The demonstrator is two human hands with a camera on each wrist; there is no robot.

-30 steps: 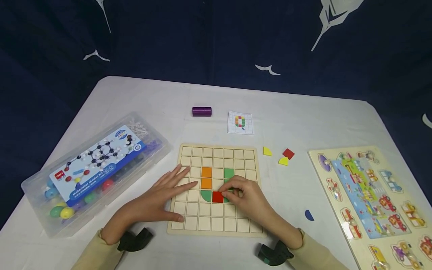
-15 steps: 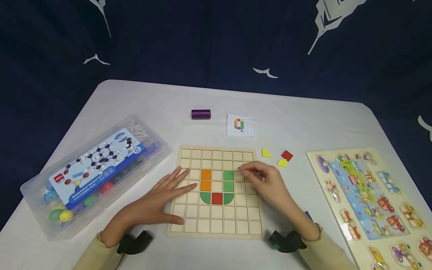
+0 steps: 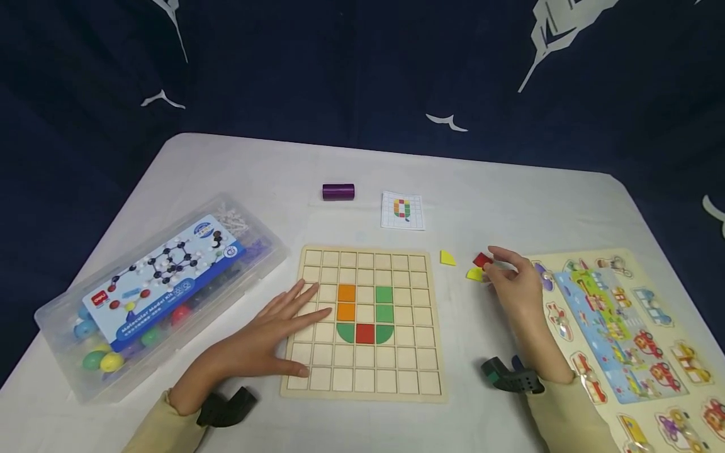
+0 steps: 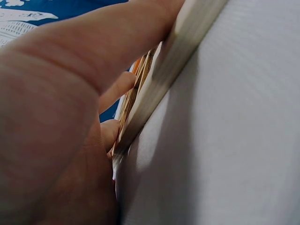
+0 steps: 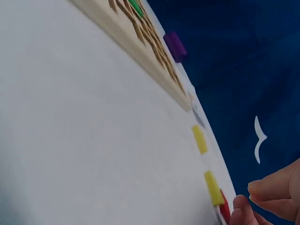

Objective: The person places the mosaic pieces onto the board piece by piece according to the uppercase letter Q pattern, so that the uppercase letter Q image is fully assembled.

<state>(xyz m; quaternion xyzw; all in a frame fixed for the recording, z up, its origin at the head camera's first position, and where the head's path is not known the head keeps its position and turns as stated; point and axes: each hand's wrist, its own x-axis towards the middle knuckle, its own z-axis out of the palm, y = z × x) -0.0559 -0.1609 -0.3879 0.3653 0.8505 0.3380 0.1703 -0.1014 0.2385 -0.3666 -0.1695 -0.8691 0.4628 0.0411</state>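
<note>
In the head view, a wooden grid board (image 3: pixel 328 362) lies mid-table. Set in it are two orange squares (image 3: pixel 346 302), two green squares (image 3: pixel 384 304), a red square (image 3: pixel 365 334) and a green quarter-round at each side of that. My left hand (image 3: pixel 266 333) rests with spread fingers on the board's left edge. To the right of the board, my right hand (image 3: pixel 517 283) reaches beside a loose red square (image 3: pixel 481 259), thumb and index finger apart. A yellow quarter-round (image 3: pixel 474 274) lies by the thumb; another yellow quarter-round (image 3: pixel 447 258) sits further left. The right wrist view shows the fingertips beside the red square (image 5: pixel 225 206).
Behind the board lie a pattern card (image 3: pixel 403 211) and a purple cylinder (image 3: pixel 338 192). A clear molecular model kit box (image 3: pixel 249 280) stands at the left. A picture peg puzzle (image 3: pixel 617 333) lies at the right, with a blue half-round (image 3: pixel 517 362) mostly hidden behind the right wrist.
My right hand has left the red square in the board's bottom row and moved right, over to the loose red square. My left hand has stayed on the board.
</note>
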